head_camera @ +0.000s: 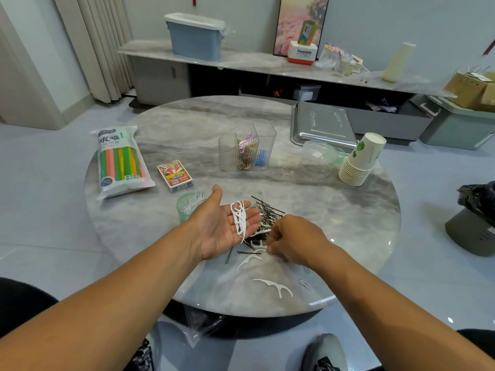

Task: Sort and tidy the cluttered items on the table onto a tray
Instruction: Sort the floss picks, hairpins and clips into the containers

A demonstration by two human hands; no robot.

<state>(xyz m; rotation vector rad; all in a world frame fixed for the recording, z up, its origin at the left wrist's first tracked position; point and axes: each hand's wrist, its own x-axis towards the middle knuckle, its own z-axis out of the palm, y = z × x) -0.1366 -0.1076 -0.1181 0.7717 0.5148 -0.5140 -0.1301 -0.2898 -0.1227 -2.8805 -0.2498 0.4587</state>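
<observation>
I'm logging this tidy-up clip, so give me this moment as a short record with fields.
left hand: palm up, white floss picks lying on it
right hand: fingers curled at a floss pick in the pile
pile: black hairpins mixed with floss picks
tray: metal, far right on the table
paper cups: stacked, lying beside the tray

Both forearms bare, no sleeves; left hand (223,228), right hand (293,241); grey laced sneaker (325,352) worn.
</observation>
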